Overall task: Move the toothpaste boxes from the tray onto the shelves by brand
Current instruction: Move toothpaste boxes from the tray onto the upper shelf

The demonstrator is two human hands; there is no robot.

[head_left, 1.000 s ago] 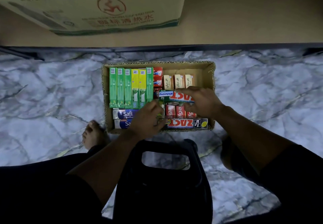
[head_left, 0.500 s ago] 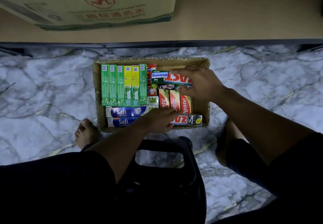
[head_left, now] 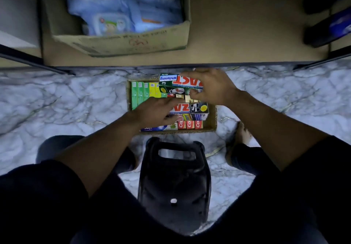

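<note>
Half a second ago only one box was lifted. Now both are up, since the second ZACT box (head_left: 193,108), which lay along the near edge of the cardboard tray (head_left: 213,124), has been raised over the middle of the tray by the left hand (head_left: 153,110), whose fingers are closed round its end. The ZACT Whitening box (head_left: 178,84) has been carried on to the far edge of the tray, towards the shelf (head_left: 247,34), and it is pinched between thumb and fingers of the right hand (head_left: 212,87). It may be judged that the two boxes of one brand are being taken together, so only the placing on the shelf is left for them. "ZACT" and "Whitening" are read on the far box, and "ZA" with a lemon picture on the other. In the near part of the tray "Co" is seen on the red Colgate boxes (head_left: 190,125). The writing on the green boxes (head_left: 140,93) in the left part of the tray cannot be read.
</note>
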